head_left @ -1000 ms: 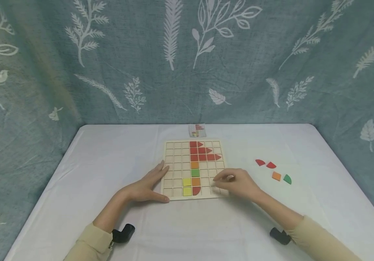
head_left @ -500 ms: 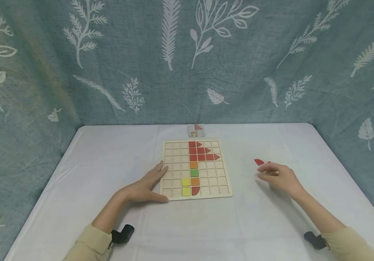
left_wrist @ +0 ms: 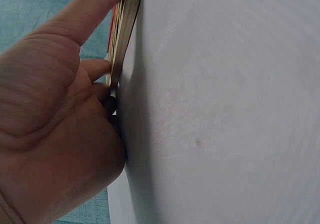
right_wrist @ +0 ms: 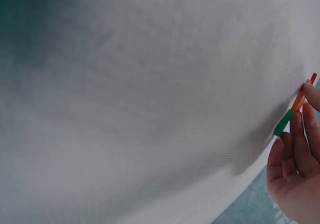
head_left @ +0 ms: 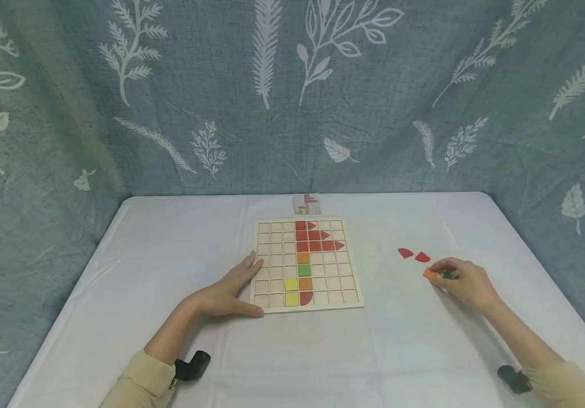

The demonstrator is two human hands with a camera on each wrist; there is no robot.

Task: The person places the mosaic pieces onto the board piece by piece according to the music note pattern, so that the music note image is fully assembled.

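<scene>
A wooden grid board (head_left: 330, 283) lies on the table, with red, orange, green and yellow tiles in some of its cells. My left hand (head_left: 226, 292) rests at the board's left edge and front-left corner, fingers spread; the left wrist view shows it beside the board's edge (left_wrist: 127, 28). Off to the right of the board, my right hand (head_left: 468, 283) pinches an orange square tile (head_left: 429, 273) between thumb and fingertips, low at the table. Partly hidden behind those fingers is a green quarter-round tile (head_left: 448, 275), which the right wrist view shows beside the orange tile (right_wrist: 299, 101).
Two red quarter-round tiles (head_left: 422, 257) lie just beyond the right hand. Behind the board, near the table's back edge, is a small pattern card (head_left: 306, 204). A patterned curtain (head_left: 241, 136) hangs around the white-covered table (head_left: 170, 226).
My right hand has moved from the board's right side out to the loose tiles and taken hold of the orange square. The left hand stays in place on the board.
</scene>
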